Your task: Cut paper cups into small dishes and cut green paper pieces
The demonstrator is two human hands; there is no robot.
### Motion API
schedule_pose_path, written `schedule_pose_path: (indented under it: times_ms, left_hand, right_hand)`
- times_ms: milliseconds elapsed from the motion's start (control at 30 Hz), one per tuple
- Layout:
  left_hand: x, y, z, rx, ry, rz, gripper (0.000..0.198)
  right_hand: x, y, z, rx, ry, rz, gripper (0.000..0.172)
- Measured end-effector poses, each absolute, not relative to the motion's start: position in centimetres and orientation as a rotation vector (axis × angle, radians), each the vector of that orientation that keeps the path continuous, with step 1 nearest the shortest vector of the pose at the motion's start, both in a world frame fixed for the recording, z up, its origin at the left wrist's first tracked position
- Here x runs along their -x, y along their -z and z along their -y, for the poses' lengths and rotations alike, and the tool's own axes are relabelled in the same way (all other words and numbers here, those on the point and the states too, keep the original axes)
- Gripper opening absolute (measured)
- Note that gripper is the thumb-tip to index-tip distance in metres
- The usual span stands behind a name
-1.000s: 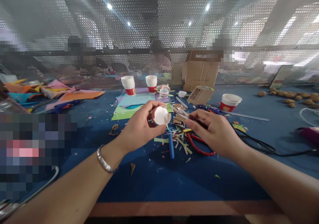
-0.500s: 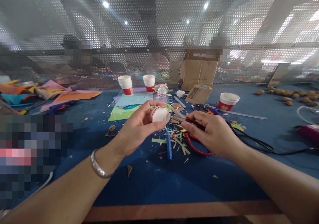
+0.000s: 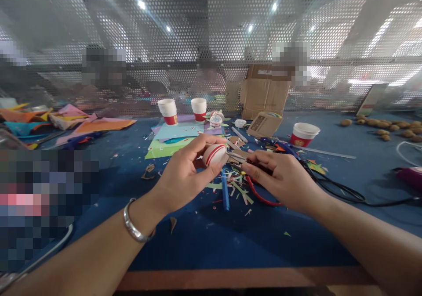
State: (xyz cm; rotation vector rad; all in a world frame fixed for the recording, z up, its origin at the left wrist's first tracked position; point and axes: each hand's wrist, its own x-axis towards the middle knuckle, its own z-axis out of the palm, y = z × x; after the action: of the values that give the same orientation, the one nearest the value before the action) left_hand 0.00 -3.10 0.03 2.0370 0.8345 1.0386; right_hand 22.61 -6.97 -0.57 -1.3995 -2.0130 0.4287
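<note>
In my left hand [image 3: 178, 173], a small round white piece with red stripes [image 3: 215, 154] is pinched between thumb and fingers. A silver bangle circles that wrist. My right hand [image 3: 283, 173] grips a slim dark-handled tool with a metal tip [image 3: 238, 157]; its exact kind is unclear. The tip points at the right side of the striped piece, and whether they touch I cannot tell. Below the hands lie a blue stick-like item [image 3: 225, 190], green and white paper scraps [image 3: 242, 191] and a red curved handle [image 3: 262, 196], partly hidden by my right hand.
Stacked paper cups [image 3: 167, 107] stand behind coloured paper sheets [image 3: 178, 131]. Another paper cup [image 3: 305, 133] is at right, near a black cable [image 3: 343, 193]. A cardboard box [image 3: 263, 96] stands at the perforated screen. Walnut-like brown lumps [image 3: 376, 122] lie far right, folded coloured paper [image 3: 89, 122] far left.
The striped piece has turned in my left hand, so its red-banded side now faces me instead of its pale flat face. The tool tip sits close at its right side.
</note>
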Motion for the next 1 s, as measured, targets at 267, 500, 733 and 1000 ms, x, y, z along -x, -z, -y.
schedule_pose_path:
  times_ms: [267, 500, 733, 1000]
  left_hand:
    - [-0.12, -0.23, 3.19, -2.146, -1.059, -0.876, 0.031]
    - [-0.16, -0.34, 3.41, -2.222, -1.074, -0.894, 0.03]
    - [-0.19, -0.14, 3.41, -2.298, -1.095, -0.87, 0.03]
    - [-0.35, -0.09, 3.74, -2.341, -1.205, -0.794, 0.031]
  right_hand:
    - [-22.78, 0.55, 6.95, 1.424, -0.405, 2.026, 0.033]
    - [-22.67, 0.49, 6.85, 1.371, -0.408, 2.031, 0.031]
    - [-22.7, 0.43, 7.04, 1.372, -0.403, 2.041, 0.032]
    - [-22.8, -0.02, 7.21, 1.362, -0.411, 2.019, 0.033]
